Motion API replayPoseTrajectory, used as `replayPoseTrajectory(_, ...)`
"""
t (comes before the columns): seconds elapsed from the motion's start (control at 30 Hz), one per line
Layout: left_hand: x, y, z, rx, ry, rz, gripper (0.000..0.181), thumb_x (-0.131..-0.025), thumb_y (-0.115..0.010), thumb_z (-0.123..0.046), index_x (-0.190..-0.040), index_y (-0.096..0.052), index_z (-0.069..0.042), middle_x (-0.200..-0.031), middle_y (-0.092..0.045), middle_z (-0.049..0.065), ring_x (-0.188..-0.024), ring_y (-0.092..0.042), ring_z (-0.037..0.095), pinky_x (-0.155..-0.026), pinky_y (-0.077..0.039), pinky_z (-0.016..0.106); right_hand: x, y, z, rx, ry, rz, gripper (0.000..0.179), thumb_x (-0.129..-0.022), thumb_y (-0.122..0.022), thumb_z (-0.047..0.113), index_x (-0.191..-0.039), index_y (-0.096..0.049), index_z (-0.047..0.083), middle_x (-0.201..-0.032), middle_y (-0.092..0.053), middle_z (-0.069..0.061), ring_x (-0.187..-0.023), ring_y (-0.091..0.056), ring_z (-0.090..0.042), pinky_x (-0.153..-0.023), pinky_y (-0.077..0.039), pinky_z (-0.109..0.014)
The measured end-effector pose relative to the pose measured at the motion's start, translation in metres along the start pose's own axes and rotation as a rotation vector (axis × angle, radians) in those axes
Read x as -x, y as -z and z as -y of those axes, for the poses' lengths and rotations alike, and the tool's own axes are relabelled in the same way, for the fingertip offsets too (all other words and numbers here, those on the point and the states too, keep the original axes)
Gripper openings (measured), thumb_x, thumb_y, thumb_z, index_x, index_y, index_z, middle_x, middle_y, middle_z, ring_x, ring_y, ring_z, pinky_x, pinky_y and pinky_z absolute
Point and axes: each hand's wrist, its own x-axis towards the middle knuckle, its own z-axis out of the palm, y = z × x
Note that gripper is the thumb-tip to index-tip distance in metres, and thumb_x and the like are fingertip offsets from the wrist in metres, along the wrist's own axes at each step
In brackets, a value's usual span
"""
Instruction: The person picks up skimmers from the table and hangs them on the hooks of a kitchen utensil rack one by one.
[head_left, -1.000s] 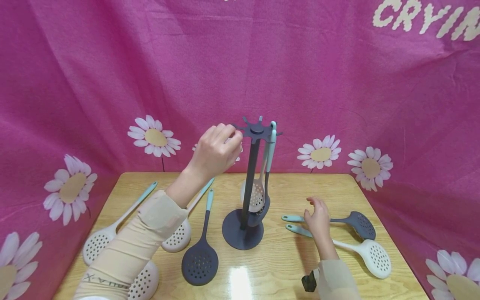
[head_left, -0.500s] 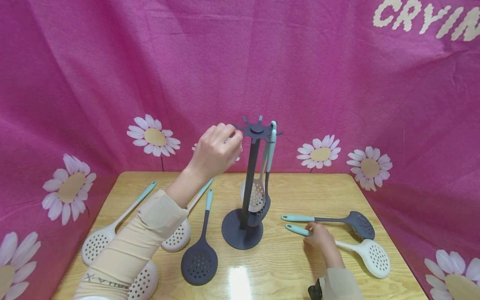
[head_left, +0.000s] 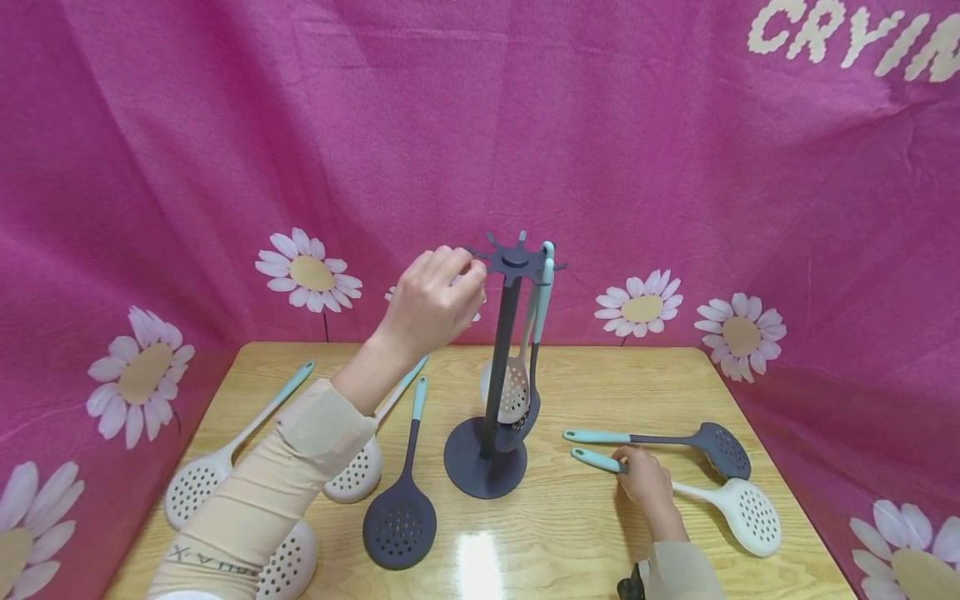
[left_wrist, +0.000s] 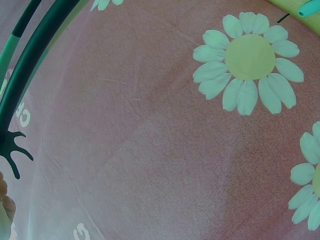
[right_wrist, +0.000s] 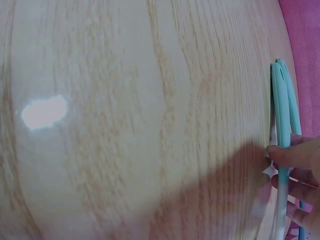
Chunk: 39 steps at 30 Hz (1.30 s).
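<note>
A dark utensil rack [head_left: 498,367] stands mid-table, with a white skimmer [head_left: 515,392] and a dark slotted utensil [head_left: 525,427] hanging from its right side. My left hand [head_left: 438,300] is at the rack's top, its curled fingers gripping one of the hooks; the fingertips are hidden. In the left wrist view, the hooks [left_wrist: 14,150] stand close to its fingers. On the right, my right hand [head_left: 647,482] pinches the handle of a white skimmer [head_left: 750,517] lying on the table. The right wrist view shows thumb and fingers around the mint handle [right_wrist: 282,115].
Just behind the right hand lies a dark slotted turner [head_left: 723,450]. Left of the rack are a dark skimmer [head_left: 400,529] and several white ones, including one at far left [head_left: 197,492] and one partly under the left forearm [head_left: 288,567]. A pink cloth [head_left: 480,125] hangs behind the table.
My right hand has come down and slightly toward me onto the white skimmer's handle and now pinches it. The left hand stays in place at the rack.
</note>
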Motion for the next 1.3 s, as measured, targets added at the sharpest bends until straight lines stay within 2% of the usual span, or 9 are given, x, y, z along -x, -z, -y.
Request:
replayPoseTrajectory(0.5, 0.0, 0.0, 0.001, 0.004, -0.002, 0.004, 0.012, -0.084, -0.05, -0.005, -0.079, -0.059, 0.001, -0.073, -0.054, 0.011, -0.062, -0.047, 0.022, -0.051, -0.039, 0.029, 0.0, -0.001, -0.003, -0.006, 0.019, -0.017, 0.025, -0.07, -0.07, -0.002, -0.093, -0.066, 0.007, -0.086, -0.065, -0.012, -0.079, -0.061, -0.032, -0.059, -0.045, -0.047)
replayPoseTrajectory(0.7, 0.0, 0.0, 0.001, -0.005, -0.001, 0.001, 0.016, -0.086, -0.046, -0.006, -0.079, -0.059, 0.001, -0.073, -0.054, 0.011, -0.061, -0.047, 0.022, -0.051, -0.038, 0.029, 0.002, 0.003, -0.002, -0.01, 0.023, -0.042, 0.026, -0.07, -0.071, -0.001, -0.095, -0.066, 0.006, -0.083, -0.065, -0.011, -0.075, -0.061, -0.029, -0.058, -0.044, -0.044)
replayPoseTrajectory(0.87, 0.0, 0.0, 0.001, -0.005, 0.0, 0.007, 0.017, -0.086, -0.046, -0.007, -0.08, -0.059, 0.001, -0.073, -0.054, 0.011, -0.062, -0.047, 0.022, -0.051, -0.039, 0.029, 0.002, 0.011, 0.002, -0.035, 0.018, -0.06, 0.026, -0.071, -0.07, -0.002, -0.096, -0.066, 0.006, -0.082, -0.065, -0.011, -0.073, -0.06, -0.027, -0.055, -0.042, -0.038)
replayPoseTrajectory(1.0, 0.0, 0.0, 0.001, -0.002, -0.001, 0.002, 0.017, -0.087, -0.046, -0.007, -0.08, -0.06, 0.001, -0.073, -0.054, 0.011, -0.062, -0.047, 0.022, -0.051, -0.039, 0.029, 0.002, 0.019, 0.005, -0.061, 0.016, -0.089, 0.027, -0.071, -0.068, -0.004, -0.097, -0.066, 0.005, -0.092, -0.065, -0.019, -0.076, -0.061, -0.032, -0.051, -0.043, -0.036)
replayPoseTrajectory(1.13, 0.0, -0.001, 0.001, -0.005, 0.0, -0.005, 0.018, -0.087, -0.045, -0.007, -0.08, -0.059, 0.001, -0.073, -0.053, 0.011, -0.061, -0.047, 0.022, -0.05, -0.038, 0.029, 0.003, 0.03, 0.011, -0.114, 0.022, -0.137, 0.027, -0.072, -0.067, -0.005, -0.098, -0.066, 0.004, -0.096, -0.064, -0.023, -0.079, -0.061, -0.036, -0.053, -0.045, -0.04)
replayPoseTrajectory(1.3, 0.0, -0.001, 0.001, -0.006, 0.001, -0.001, 0.018, -0.087, -0.045, -0.007, -0.08, -0.059, 0.001, -0.073, -0.054, 0.011, -0.061, -0.047, 0.022, -0.05, -0.038, 0.029, 0.003, 0.048, 0.023, -0.166, 0.019, -0.204, 0.024, -0.075, -0.068, -0.002, -0.098, -0.065, 0.003, -0.095, -0.064, -0.023, -0.086, -0.061, -0.038, -0.062, -0.046, -0.047)
